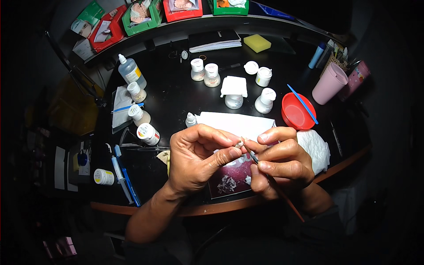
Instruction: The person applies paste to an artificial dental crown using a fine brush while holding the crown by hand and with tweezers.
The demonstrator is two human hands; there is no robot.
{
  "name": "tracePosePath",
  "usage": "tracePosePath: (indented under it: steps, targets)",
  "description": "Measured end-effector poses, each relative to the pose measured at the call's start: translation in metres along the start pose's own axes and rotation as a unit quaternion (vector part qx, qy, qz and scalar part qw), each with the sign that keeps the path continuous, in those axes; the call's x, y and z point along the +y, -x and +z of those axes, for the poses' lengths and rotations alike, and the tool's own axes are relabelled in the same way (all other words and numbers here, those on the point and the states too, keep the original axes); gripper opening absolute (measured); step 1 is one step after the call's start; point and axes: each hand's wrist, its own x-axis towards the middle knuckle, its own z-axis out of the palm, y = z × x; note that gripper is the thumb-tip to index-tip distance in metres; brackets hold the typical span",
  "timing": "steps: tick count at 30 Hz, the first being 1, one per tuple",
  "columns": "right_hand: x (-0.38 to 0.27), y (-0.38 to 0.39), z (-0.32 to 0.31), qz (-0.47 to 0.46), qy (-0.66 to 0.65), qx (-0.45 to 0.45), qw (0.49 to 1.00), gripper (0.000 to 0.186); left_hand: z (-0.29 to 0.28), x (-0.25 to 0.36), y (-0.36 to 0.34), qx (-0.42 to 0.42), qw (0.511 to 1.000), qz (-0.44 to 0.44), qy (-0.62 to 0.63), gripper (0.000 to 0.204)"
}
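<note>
My left hand (191, 154) pinches a small tooth-coloured piece, which looks like a dental crown (239, 144), between thumb and fingertips. In my right hand (285, 161) is a thin paintbrush (286, 198) with a brown handle, gripped like a pen. Its tip is close to the crown; whether they touch I cannot tell. Under both hands lies a dark purple mixing tile (240, 186) carrying dabs of white paste (227, 183), partly hidden by my fingers. A white paper sheet (234, 119) sits just beyond it, and a crumpled white tissue (316, 150) is beside my right hand.
A red bowl (289, 110) with a blue stick (303, 104) across it stands at right, near a pink tumbler (329, 84). Several powder jars (212, 76) stand behind and left, alongside a dropper bottle (131, 73). Toothbrushes (121, 170) lie at left. Coloured bins (142, 18) line the shelf.
</note>
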Motion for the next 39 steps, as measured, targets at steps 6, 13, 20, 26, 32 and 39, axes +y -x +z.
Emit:
tracePosePath:
  steps: [6,13,20,26,32,39]
  targets:
    - [0.0005,-0.0005,0.0003,-0.003,-0.005,-0.001,1.000,0.032,-0.0021,-0.0010,0.0003,-0.003,1.000,0.007,-0.009,0.020]
    - [-0.0003,-0.0013,-0.0003,-0.005,-0.011,-0.006,1.000,0.031,-0.0023,-0.0012,0.0002,-0.009,1.000,0.009,-0.005,0.020]
    - [0.0005,0.0008,0.0016,-0.005,-0.004,0.002,1.000,0.031,-0.0043,-0.0030,-0.0004,-0.016,0.999,0.012,0.033,0.016]
    - [0.0013,0.0010,0.0021,-0.006,-0.010,0.004,1.000,0.031,-0.0038,-0.0035,-0.0011,-0.015,0.999,0.014,0.029,0.017]
    - [-0.0010,-0.0010,0.0018,-0.004,-0.024,-0.003,1.000,0.031,-0.0035,-0.0008,0.0005,-0.007,1.000,0.028,0.003,0.019]
    - [0.0088,-0.0050,0.0023,-0.007,-0.079,0.016,0.997,0.024,0.0009,0.0010,0.0024,0.051,0.944,0.165,-0.281,0.026]
